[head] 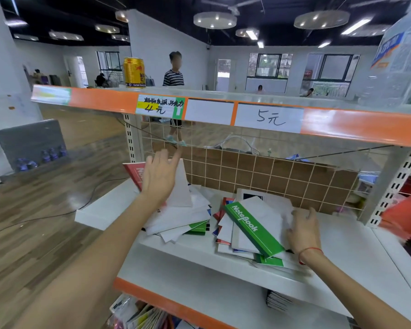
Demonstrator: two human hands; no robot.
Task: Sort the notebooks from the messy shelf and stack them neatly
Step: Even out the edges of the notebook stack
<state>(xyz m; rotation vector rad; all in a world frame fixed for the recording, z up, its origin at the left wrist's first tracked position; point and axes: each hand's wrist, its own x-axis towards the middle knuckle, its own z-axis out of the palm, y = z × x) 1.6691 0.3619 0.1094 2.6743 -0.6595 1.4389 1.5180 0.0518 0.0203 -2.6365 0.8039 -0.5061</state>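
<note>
We see a white shelf (342, 245) with a wire grid (271, 172) at the back. Above it runs an orange strip (356, 125) with 2 price tags, and a gold can (134, 72) stands on top. A person in a striped shirt (173, 77) stands far behind.

The notebooks lie in 2 messy piles on the shelf. The left pile (180, 217) is mostly white. The right pile (247, 233) has a green notebook (253, 227) on top, lying crooked.

Our left hand (159, 179) reaches up with fingers straight and spread, resting against a red notebook (135, 173) that stands tilted. Our right hand (303, 230) lies flat on the right pile, fingers relaxed.
</note>
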